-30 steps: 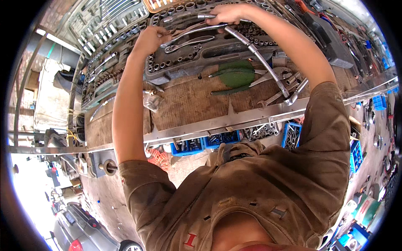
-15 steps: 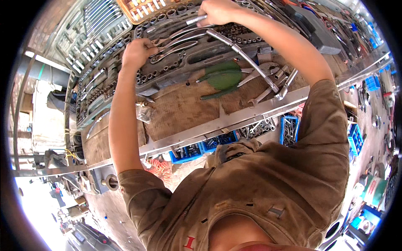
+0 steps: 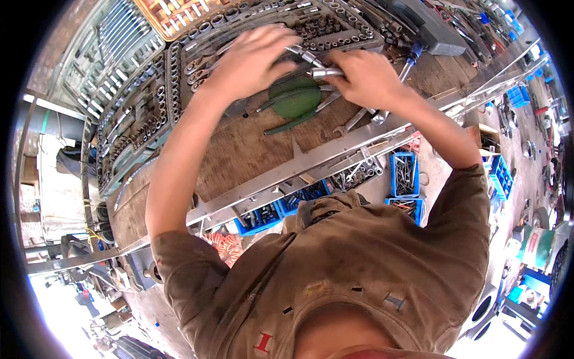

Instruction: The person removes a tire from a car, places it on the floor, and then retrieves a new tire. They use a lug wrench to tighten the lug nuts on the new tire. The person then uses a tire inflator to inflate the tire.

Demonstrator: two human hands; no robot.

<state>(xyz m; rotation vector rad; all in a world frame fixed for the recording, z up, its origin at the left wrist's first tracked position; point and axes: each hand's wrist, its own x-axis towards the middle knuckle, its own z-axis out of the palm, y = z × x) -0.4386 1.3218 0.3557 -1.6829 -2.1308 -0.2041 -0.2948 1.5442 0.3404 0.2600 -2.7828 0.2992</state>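
My left hand [image 3: 251,63] lies palm down, fingers spread, over the black socket tray [image 3: 179,78] at the back of the wooden bench [image 3: 239,149]. A chrome bar [image 3: 302,55] runs from under its fingertips toward my right hand [image 3: 365,76]. My right hand is closed around a short chrome socket tool [image 3: 326,73] that points left. Just below both hands lies a green round-ended tool [image 3: 293,99] on the bench. Loose spanners [image 3: 359,119] lie partly hidden under my right wrist.
A tray of graded spanners [image 3: 113,42] stands at the back left, and a grey case [image 3: 433,30] at the back right. A metal rail [image 3: 311,167] edges the bench front. Blue bins of bolts [image 3: 405,173] and sockets [image 3: 269,215] sit below it.
Both hands have come down from the back of the socket tray and drawn together above the green tool. The long chrome bar my right hand held earlier is no longer stretched out to the right.
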